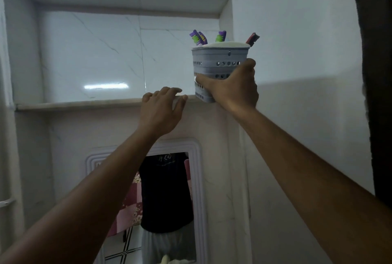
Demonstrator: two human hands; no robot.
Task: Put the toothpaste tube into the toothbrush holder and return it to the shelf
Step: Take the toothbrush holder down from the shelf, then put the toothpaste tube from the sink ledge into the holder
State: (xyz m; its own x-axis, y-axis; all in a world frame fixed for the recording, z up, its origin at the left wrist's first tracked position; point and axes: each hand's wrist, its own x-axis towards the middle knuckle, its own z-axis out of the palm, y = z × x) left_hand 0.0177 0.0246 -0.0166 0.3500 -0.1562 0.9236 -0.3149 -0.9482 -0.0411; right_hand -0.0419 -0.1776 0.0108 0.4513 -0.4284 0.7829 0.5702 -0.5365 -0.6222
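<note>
Toothbrush holder [218, 68] at right end of shelf [80, 104], held by right hand [235, 86] wrapped around its lower side. Toothbrushes [199, 37] stand in it. Left hand [161, 110] at shelf edge, left of holder. Mirror [167, 200] below shelf.

The holder [218, 68] I grip is pale grey-blue, dotted with rows of round holes. Purple-and-green toothbrushes [199, 37] and one red-and-black brush [252, 39] poke out. The alcove tiles [95, 55] are white with faint grey veins.
</note>
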